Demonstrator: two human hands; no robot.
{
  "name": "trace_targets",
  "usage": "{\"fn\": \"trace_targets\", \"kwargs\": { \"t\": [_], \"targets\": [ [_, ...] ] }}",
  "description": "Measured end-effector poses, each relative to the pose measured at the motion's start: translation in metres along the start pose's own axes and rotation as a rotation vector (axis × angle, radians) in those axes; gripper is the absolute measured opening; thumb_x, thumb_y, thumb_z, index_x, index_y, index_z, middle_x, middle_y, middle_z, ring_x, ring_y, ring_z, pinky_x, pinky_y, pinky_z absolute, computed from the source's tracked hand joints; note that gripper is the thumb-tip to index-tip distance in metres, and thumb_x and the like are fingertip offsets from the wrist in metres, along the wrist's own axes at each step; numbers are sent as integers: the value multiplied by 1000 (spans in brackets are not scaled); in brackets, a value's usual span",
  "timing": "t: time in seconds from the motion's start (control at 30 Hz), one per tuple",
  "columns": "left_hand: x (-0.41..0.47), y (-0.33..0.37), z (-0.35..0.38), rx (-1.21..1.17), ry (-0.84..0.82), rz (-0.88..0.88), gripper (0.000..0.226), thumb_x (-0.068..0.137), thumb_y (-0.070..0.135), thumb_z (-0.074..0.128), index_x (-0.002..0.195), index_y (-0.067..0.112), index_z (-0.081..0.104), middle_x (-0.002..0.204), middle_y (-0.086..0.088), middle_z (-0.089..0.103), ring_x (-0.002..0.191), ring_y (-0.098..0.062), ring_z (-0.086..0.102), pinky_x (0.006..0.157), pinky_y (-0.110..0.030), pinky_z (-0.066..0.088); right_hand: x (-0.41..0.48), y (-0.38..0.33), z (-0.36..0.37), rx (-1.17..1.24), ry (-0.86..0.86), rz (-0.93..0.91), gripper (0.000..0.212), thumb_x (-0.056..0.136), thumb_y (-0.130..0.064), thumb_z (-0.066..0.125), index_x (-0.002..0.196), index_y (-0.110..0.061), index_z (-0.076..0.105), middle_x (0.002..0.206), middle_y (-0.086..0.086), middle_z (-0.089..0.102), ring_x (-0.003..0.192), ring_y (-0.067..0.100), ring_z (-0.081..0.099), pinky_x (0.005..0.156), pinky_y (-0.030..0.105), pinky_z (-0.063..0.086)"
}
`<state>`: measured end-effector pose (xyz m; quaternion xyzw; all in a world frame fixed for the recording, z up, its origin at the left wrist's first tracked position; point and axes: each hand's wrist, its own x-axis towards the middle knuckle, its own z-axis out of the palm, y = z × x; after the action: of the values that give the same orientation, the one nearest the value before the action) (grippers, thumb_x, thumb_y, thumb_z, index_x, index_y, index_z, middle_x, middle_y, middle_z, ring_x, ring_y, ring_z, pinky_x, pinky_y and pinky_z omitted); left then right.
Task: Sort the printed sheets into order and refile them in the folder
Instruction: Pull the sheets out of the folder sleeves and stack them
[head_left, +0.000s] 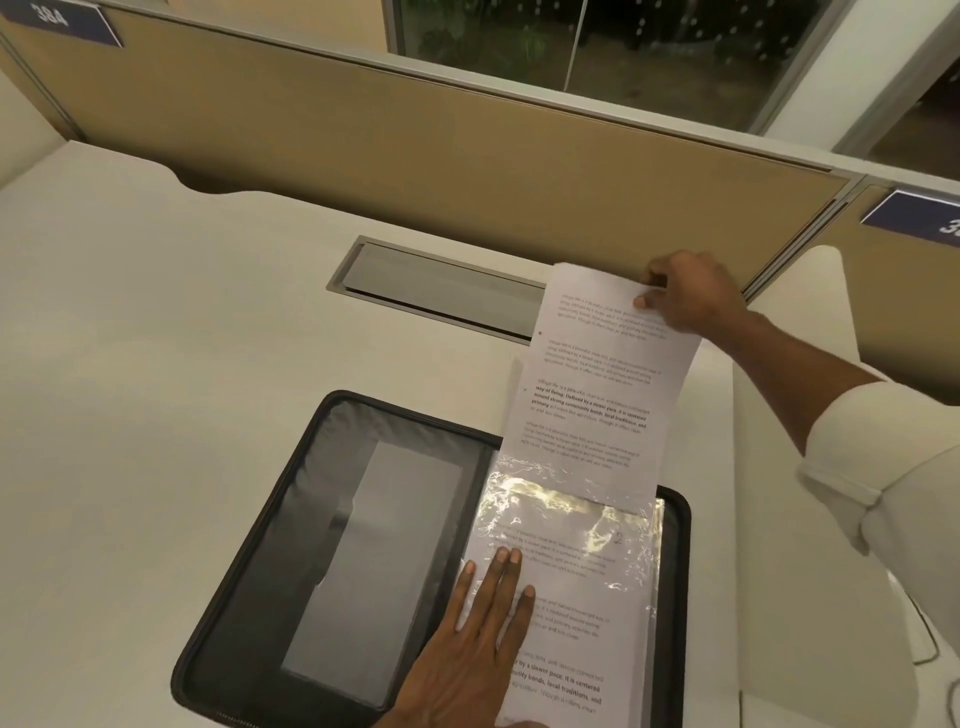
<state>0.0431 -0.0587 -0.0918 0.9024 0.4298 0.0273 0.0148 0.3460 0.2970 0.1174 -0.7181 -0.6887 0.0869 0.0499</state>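
A black zip folder (260, 571) lies open on the white desk, its left half showing a grey inner pocket. On its right half sits a clear plastic sleeve (587, 551) with printed pages inside. My left hand (478, 639) presses flat on the sleeve's lower left, fingers spread. My right hand (685, 291) pinches the top edge of a printed sheet (597, 395) whose lower end is inside the sleeve's mouth. The sheet slopes up and away from the folder, and most of it is still outside the sleeve.
A grey cable hatch (436, 286) is set into the desk behind the folder. A tan partition (415, 156) runs along the desk's far edge, with a dark window above it. A white chair back (826, 291) stands at the right.
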Motion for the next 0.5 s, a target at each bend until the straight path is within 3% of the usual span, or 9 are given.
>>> {"fn": "trace_targets", "kwargs": {
  "t": [0.2, 0.37, 0.43, 0.5],
  "targets": [
    [3, -1, -9, -35, -120, -11, 75, 110, 64, 21, 156, 11, 46, 166, -21, 37, 153, -40, 37, 116, -59, 29, -10, -8, -34, 33, 147, -98, 12, 95, -31, 76, 101, -21, 74, 94, 4, 75, 82, 28, 64, 68, 36, 49],
    [7, -11, -27, -139, -302, 16, 83, 106, 72, 13, 156, 16, 46, 169, -17, 32, 161, -34, 16, 116, -54, 29, -37, -21, -69, 53, 294, -249, 13, 97, -30, 74, 96, -18, 73, 93, 3, 78, 76, 26, 65, 63, 40, 54],
    [10, -16, -54, -272, -254, 4, 93, 96, 87, 23, 160, 21, 40, 176, -6, 15, 162, -20, 6, 125, -46, 17, -52, -29, -86, 84, 316, -308, 11, 97, -27, 74, 96, -16, 73, 96, 3, 79, 78, 27, 67, 65, 43, 58],
    [16, -24, -82, -530, -238, -161, 99, 87, 92, 42, 162, 30, 30, 176, 14, -1, 160, -7, -1, 131, -37, 11, -69, -39, -102, 103, 303, -346, 7, 97, -21, 75, 97, -14, 74, 100, 3, 78, 82, 27, 67, 65, 39, 55]
  ]
}}
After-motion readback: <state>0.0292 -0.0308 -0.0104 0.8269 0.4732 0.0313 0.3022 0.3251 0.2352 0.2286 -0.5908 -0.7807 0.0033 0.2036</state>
